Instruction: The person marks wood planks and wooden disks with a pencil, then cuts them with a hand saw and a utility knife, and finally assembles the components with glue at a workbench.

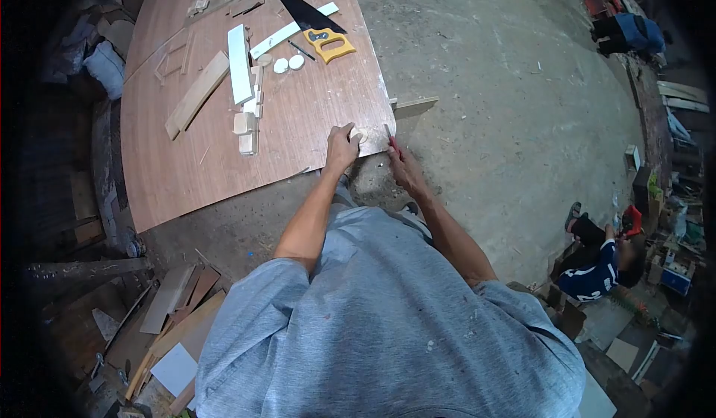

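Note:
At the table's near right corner, my left hand [341, 148] is closed around the edge of a small pale round wooden disc [360, 134]. My right hand [405, 170] grips a red-handled tool [393, 143] with a short thin metal blade; its exact kind is too small to make out. The blade points away from me, just right of the disc and apart from it. Two white round discs [289, 64] lie farther up the table. Beyond them rests a handsaw [317, 30] with a yellow handle, beside a dark pen-like stick [300, 49].
White-faced strips [239, 64], a bare wooden board [198, 96] and small wood blocks [245, 123] lie on the brown tabletop [171, 179]. A piece of wood [415, 107] juts past its right edge. Another person [597, 265] sits low at right. Scrap boards [175, 321] are piled at lower left.

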A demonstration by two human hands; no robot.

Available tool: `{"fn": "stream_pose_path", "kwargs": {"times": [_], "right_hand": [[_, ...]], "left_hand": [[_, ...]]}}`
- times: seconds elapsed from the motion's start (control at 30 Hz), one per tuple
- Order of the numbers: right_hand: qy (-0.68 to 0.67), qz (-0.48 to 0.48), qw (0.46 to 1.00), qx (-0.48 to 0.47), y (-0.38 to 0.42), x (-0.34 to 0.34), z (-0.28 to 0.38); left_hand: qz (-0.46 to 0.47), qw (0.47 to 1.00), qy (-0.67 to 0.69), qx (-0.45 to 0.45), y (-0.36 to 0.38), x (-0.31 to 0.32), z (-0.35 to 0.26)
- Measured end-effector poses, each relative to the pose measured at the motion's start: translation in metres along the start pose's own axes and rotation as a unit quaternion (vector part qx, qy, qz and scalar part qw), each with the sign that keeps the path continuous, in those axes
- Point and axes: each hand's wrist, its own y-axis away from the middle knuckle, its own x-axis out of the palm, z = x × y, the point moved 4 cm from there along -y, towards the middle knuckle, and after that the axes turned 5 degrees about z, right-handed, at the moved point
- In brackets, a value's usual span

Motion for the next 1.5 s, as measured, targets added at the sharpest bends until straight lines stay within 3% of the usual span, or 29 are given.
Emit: {"fn": "stream_pose_path", "kwargs": {"times": [0.17,0.23,0.33,0.67,1.0,1.07,1.27,1.33,1.4,1.5], "right_hand": [[0.040,0.007,0.995,-0.096,-0.005,0.014,0.001],[0.048,0.017,0.995,-0.083,-0.007,0.018,0.004],[0.039,0.023,0.995,-0.090,-0.006,0.025,0.008],[0.060,-0.001,0.986,-0.154,-0.016,0.032,0.004],[0.126,-0.022,0.981,-0.143,-0.021,0.040,0.009],[0.196,-0.024,0.971,-0.137,-0.022,0.049,0.001],[0.159,-0.074,0.982,-0.066,-0.005,0.054,0.005],[0.155,-0.076,0.982,-0.076,0.005,0.057,-0.007],[0.151,-0.079,0.981,-0.088,-0.003,0.054,-0.011],[0.133,-0.020,0.984,-0.117,-0.001,0.049,-0.016]], "left_hand": [[-0.016,0.996,0.090,0.015,0.007,-0.012,-0.014],[0.009,0.996,0.067,0.064,0.010,-0.012,-0.019],[0.044,0.995,0.086,0.029,0.009,-0.013,-0.021],[0.039,0.996,0.069,0.048,0.010,-0.016,-0.024],[0.055,0.994,0.061,0.066,0.003,-0.018,-0.025],[0.059,0.994,0.051,0.076,0.007,-0.019,-0.027],[0.065,0.996,0.028,0.058,0.006,-0.021,-0.034],[0.061,0.996,0.016,0.064,0.010,-0.019,-0.035],[0.064,0.998,0.013,0.012,0.007,-0.017,-0.035],[0.051,0.998,0.014,0.031,0.007,-0.019,-0.036]]}}
